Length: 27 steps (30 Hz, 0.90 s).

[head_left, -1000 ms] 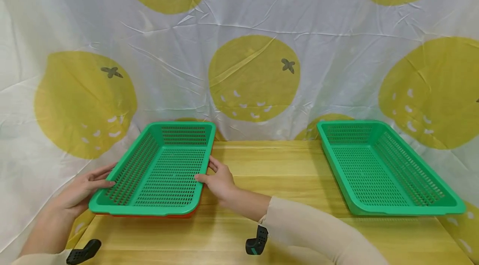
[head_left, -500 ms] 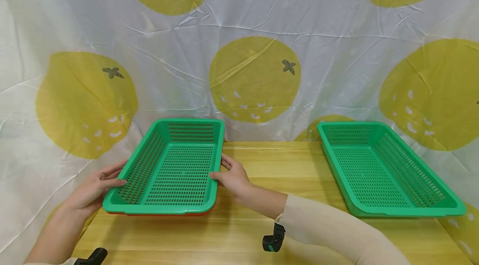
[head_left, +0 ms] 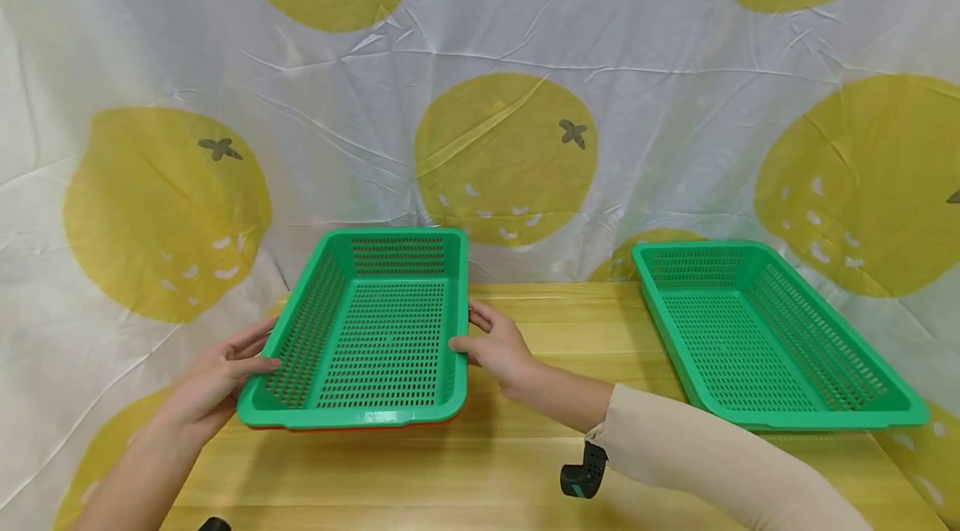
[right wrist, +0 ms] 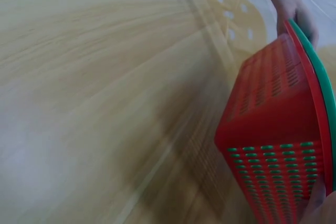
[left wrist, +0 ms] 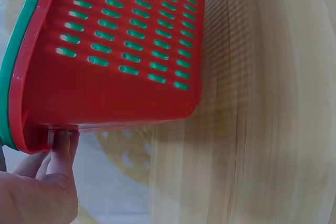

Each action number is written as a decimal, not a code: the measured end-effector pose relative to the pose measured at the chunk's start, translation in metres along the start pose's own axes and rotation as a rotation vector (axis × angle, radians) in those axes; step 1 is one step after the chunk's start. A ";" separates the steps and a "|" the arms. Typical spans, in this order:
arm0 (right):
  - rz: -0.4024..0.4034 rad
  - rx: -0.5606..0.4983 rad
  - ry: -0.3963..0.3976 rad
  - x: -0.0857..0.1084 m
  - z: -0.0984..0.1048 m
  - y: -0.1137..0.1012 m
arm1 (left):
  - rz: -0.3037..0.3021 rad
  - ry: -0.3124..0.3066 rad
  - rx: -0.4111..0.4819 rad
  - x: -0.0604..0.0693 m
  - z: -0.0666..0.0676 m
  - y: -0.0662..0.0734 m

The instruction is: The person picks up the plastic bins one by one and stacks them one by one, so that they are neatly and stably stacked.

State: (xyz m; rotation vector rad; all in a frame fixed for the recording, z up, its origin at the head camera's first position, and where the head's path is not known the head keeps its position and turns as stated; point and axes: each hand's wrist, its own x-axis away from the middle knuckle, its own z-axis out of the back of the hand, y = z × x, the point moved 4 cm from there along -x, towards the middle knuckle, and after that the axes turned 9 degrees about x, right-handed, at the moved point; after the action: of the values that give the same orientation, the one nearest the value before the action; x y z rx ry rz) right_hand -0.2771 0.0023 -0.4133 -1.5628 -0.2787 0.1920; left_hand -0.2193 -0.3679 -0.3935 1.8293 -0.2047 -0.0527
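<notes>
A green perforated plastic basket (head_left: pixel 356 416) sits nested inside a red one (left wrist: pixel 113 95) of like shape. In the head view only a thin red edge shows under the green rim. My left hand (head_left: pixel 228 373) grips the pair at the left side, thumb over the rim and fingers beneath it. On the opposite side my right hand (head_left: pixel 501 348) holds the rim in the same manner. Both wrist views show the red outer wall over the table with a shadow beside it. The upper basket has nothing inside.
Another green basket (head_left: pixel 825 420) stands at the right of the wooden table (head_left: pixel 555 331). Something pale shows under its front edge, too little to identify. A white curtain (head_left: pixel 660 139) with yellow fruit prints hangs behind the table.
Both hands have carried the nested baskets to the right and slightly toward the curtain or up. The green basket on the right has stayed in place.
</notes>
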 end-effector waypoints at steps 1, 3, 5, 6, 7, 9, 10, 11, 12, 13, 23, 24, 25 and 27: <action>-0.002 0.005 0.001 0.001 0.003 0.000 | -0.003 0.003 0.004 -0.001 -0.004 0.000; -0.007 0.023 0.005 0.002 0.010 -0.001 | -0.008 0.009 0.000 -0.002 -0.012 -0.001; -0.011 0.038 0.008 0.003 0.016 0.000 | -0.012 0.019 -0.007 -0.004 -0.019 -0.001; -0.013 0.047 0.010 0.004 0.020 0.000 | -0.012 0.024 -0.011 -0.005 -0.023 -0.002; -0.014 0.055 0.012 0.005 0.023 0.000 | -0.011 0.027 -0.018 -0.006 -0.026 -0.002; -0.014 0.066 0.016 0.007 0.029 -0.001 | -0.010 0.026 -0.031 -0.008 -0.033 -0.003; -0.015 0.071 0.018 0.008 0.032 -0.001 | -0.009 0.031 -0.037 -0.009 -0.037 -0.003; -0.016 0.075 0.019 0.009 0.035 -0.001 | -0.008 0.032 -0.038 -0.010 -0.040 -0.003; -0.018 0.079 0.019 0.010 0.038 -0.002 | -0.006 0.038 -0.037 -0.010 -0.042 -0.004; -0.019 0.079 0.018 0.011 0.040 -0.002 | -0.005 0.039 -0.036 -0.011 -0.044 -0.004; -0.019 0.085 0.040 0.020 0.061 0.000 | 0.021 0.087 -0.036 -0.016 -0.067 -0.012; -0.018 0.085 0.040 0.021 0.064 0.000 | 0.024 0.093 -0.040 -0.017 -0.070 -0.014; -0.019 0.086 0.041 0.022 0.066 0.000 | 0.028 0.097 -0.038 -0.017 -0.072 -0.015; -0.023 0.088 0.041 0.024 0.070 0.000 | 0.035 0.105 -0.040 -0.018 -0.077 -0.018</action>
State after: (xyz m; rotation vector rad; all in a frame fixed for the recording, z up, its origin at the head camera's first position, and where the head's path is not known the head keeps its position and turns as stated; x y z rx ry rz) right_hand -0.2750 0.0763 -0.4134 -1.4742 -0.2521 0.1523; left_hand -0.2240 -0.2873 -0.3913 1.7834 -0.1601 0.0634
